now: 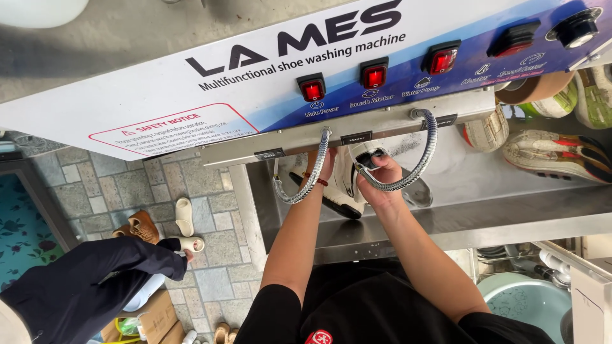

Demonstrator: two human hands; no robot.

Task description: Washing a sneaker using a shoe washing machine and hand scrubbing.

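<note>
Black shirt (376, 312) nearest. Above it, in steel basin (459, 191), white shoe (347, 181): left hand (322, 167) gripped behind it, right hand (377, 181) clamped on spray nozzle (370, 154) of flexible hose (417, 162). Best done steadying shoe firmly, nozzle kept close.

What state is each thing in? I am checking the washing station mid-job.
Left hand: gripping the white shoe.
Right hand: shut on brush head.
Three red switches: lit.
Fourth switch: unlit.
Shoes at right: lying in the basin.

left hand (324, 167) gripping, right hand (377, 181) clenched
</note>
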